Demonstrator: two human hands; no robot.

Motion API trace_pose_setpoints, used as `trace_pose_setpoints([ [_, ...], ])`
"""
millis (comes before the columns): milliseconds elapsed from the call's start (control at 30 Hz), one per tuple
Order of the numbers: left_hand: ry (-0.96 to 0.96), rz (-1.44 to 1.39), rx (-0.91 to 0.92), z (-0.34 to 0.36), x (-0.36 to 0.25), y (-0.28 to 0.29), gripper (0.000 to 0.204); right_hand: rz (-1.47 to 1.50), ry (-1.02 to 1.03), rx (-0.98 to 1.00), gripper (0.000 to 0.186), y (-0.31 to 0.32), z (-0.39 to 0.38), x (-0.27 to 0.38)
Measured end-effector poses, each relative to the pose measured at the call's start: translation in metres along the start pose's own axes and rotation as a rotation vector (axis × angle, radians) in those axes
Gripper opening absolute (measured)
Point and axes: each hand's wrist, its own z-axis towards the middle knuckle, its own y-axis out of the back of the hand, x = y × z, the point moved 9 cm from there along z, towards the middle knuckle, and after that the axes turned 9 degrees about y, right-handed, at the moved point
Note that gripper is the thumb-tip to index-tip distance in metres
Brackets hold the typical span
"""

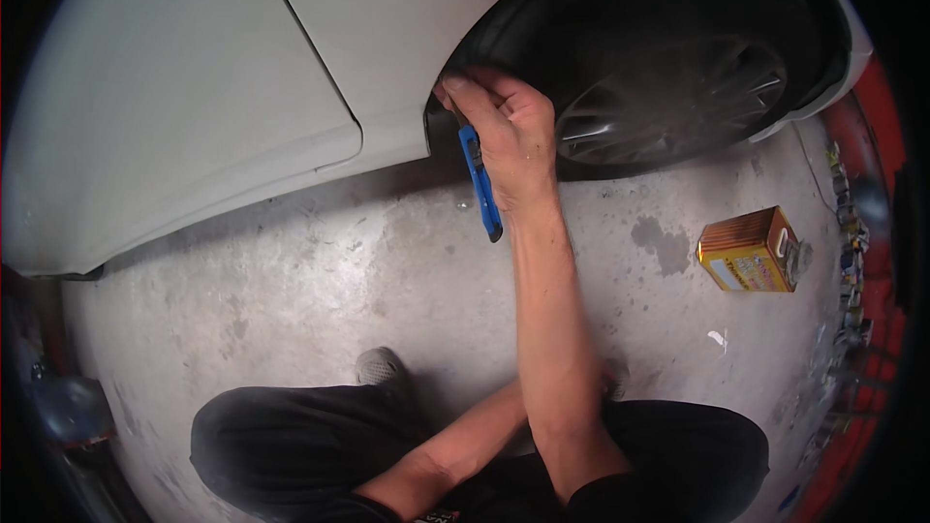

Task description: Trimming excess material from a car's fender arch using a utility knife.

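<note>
My right hand (509,126) is raised to the front edge of the wheel arch on a white car (320,58). Its fingers are closed around the blade end of a blue utility knife (480,184), whose handle hangs down beside my wrist. Thumb and fingertips press together at the arch edge, and the blade itself is hidden there. Just right of the hand is the black tire (523,39) with its multi-spoke wheel (668,107). My left forearm (455,446) crosses low beneath the right one, with its hand hidden behind the right arm.
A yellow and brown metal can (746,252) lies on the stained concrete floor (300,281) to the right. Small items line a red edge (872,136) at far right. A dark rounded object (73,412) stands at far left. My bent knees frame the near side.
</note>
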Motion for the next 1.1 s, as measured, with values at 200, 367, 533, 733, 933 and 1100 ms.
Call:
trace_pose_setpoints([
  [200,-0.019,0.034,0.012,0.002,-0.011,-0.001,0.038,-0.09,-0.049,0.037,0.027,0.001,-0.004,-0.014],
  [367,-0.019,0.058,0.013,0.0,-0.01,-0.001,0.039,0.013,-0.001,-0.003,0.023,-0.004,0.004,0.009],
  [533,-0.031,0.084,0.023,-0.001,-0.019,-0.002,0.039,-0.209,-0.039,0.025,0.022,-0.001,-0.004,-0.008],
  [733,-0.031,0.094,0.035,0.0,-0.016,-0.005,0.04,-0.148,0.017,-0.054,0.021,-0.005,-0.003,0.009],
  [933,-0.04,0.106,0.056,0.002,-0.017,-0.007,0.041,-0.193,0.003,-0.059,0.021,-0.005,-0.01,0.011],
  [1100,-0.048,0.113,0.06,0.004,-0.017,-0.008,0.041,-0.163,0.039,-0.066,0.022,-0.006,-0.007,0.004],
])
